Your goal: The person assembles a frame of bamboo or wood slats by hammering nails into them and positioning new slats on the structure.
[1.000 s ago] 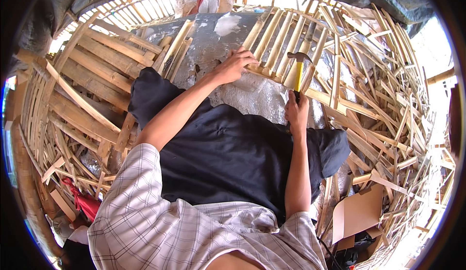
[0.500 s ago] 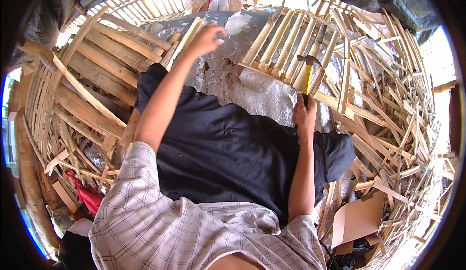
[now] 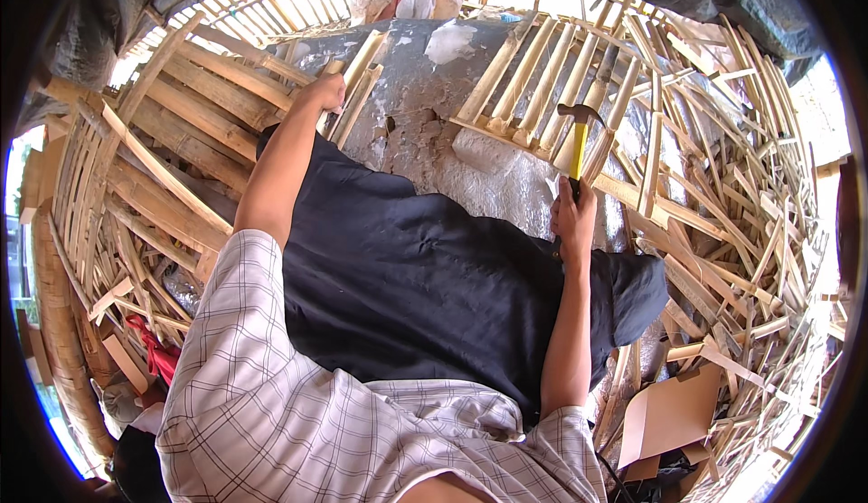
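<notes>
My right hand (image 3: 575,216) is wrapped around the black grip of a claw hammer (image 3: 579,146), which has a yellow shaft and a dark metal head pointing up. The hammer's head is just in front of a small frame of bamboo slats (image 3: 541,78). My left hand (image 3: 324,96) is at the far left, its fingers curled down beside two pale bamboo strips (image 3: 360,100). Whatever those fingers may hold is hidden. A black cloth (image 3: 425,268) covers my lap between both arms.
Wide bamboo slats (image 3: 185,146) form a panel at the left. On the right lies a tangled heap of split bamboo (image 3: 741,195). A brown cardboard piece (image 3: 669,412) is at the lower right, and a red cloth (image 3: 155,351) at the lower left. Worn grey ground (image 3: 411,155) shows ahead.
My left hand has moved down and to the left, onto the area of the bamboo strips. Two strips now show beside it. My right hand still holds the hammer, nearly in place.
</notes>
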A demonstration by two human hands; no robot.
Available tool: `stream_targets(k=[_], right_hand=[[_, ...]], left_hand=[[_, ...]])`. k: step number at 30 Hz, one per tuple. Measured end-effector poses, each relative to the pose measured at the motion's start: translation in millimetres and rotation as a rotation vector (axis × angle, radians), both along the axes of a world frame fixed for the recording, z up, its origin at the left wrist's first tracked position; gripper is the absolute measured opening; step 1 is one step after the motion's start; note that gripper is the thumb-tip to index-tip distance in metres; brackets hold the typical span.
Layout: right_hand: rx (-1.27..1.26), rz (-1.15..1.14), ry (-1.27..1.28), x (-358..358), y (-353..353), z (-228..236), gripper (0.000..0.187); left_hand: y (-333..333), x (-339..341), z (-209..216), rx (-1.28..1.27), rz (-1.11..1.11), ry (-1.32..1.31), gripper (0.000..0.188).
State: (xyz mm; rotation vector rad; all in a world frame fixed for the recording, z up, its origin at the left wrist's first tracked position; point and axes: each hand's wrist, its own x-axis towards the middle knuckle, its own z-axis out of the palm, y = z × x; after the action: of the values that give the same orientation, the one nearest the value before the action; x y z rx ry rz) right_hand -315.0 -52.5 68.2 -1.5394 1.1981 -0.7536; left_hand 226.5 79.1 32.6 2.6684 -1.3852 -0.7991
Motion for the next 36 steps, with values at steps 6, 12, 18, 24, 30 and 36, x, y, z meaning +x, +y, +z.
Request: stream_targets(k=[6,12,18,24,30,36], right_hand=[[0.087,-0.005,-0.086,3,2,9,0.028],[0.086,-0.019,-0.089,-1,1,9,0.029],[-0.027,-0.009,-0.011,2,1,-2,0.029],[-0.040,-0.014,0.012,6,2,-3,0.033],[-0.007,-0.011,0.052,1,1,-6,0.033],[-0.148,0.025,0.163,1,2,2,0.031]], left_hand=[[11,16,-4,-0.051,0.170,0.151,0.007],[7,9,-2,-0.031,0.107,0.090,0.005],[12,13,7,-0.156,0.144,0.014,0.014],[-14,-18,33,-0.618,0.058,0.449,0.013],[-79,-188,80,-0.811,-0.080,0.799,0.017],[-115,-241,40,-0.816,-0.158,0.638,0.007]])
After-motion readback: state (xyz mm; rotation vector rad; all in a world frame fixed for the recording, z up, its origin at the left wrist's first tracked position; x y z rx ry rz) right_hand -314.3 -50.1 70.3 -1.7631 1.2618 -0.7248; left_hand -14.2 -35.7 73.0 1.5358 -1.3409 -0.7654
